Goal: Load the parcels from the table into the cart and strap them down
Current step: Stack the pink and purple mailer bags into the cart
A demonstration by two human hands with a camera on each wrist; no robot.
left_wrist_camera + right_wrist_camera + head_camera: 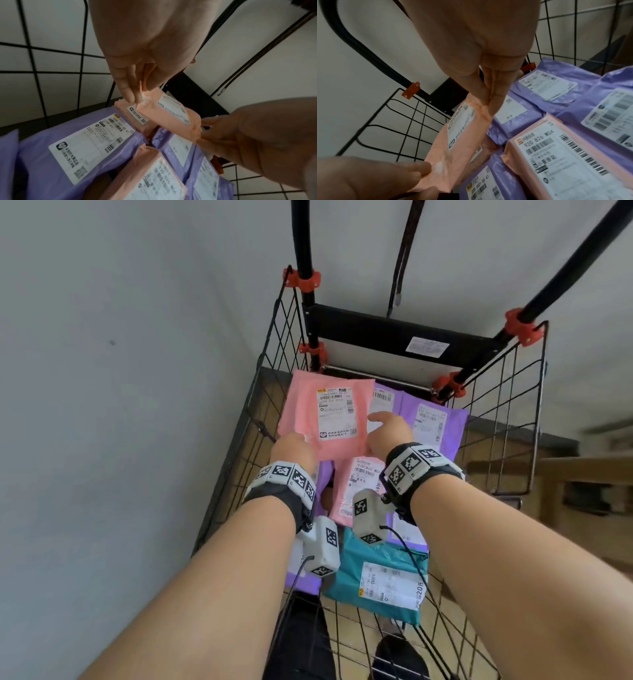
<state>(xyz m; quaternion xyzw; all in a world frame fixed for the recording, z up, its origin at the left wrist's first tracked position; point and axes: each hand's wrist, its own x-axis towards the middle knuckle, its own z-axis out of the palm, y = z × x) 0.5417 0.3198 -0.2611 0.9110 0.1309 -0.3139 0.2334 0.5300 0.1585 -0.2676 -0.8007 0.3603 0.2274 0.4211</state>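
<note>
Here, head view, left third of the frame: grey wall (102, 371). Left of centre, the black wire cart (263, 392) stands against it, its left mesh side running from upper centre down to lower left.

Left hand (294, 448), centre-left: fingers curled, thumb and fingers pinching the near left corner of the pink parcel (308, 412). Left wrist view confirms it: fingertips (128, 93) closed on the corner of the pink parcel (164, 117), which hangs above the other bags.

The pink parcel sits in the upper centre of the head view, at the far left of the cart's load, white shipping label up. It is held over the purple bags; I cannot tell whether its far edge touches them.

Right hand (388, 433), centre: thumb on top, fingers under the parcel's right edge, clamped on it. Right wrist view: two fingers (494, 97) lie pressed along the parcel's edge.

Below the hands, centre: a second pink parcel (356, 484), label up, lying on purple parcels. In the right wrist view its label reads 920 B26 (539, 138). Lower centre: a teal parcel (380, 580) with a white label, at the near end of the cart, overlapping a purple one.

Right of centre: a purple parcel (435, 422) against the far right mesh. Orange clips (520, 326) fasten the mesh to the black handle tubes. A dark strap (404, 254) hangs at top centre.

Far right: wooden furniture (589, 470), blurred.
</note>
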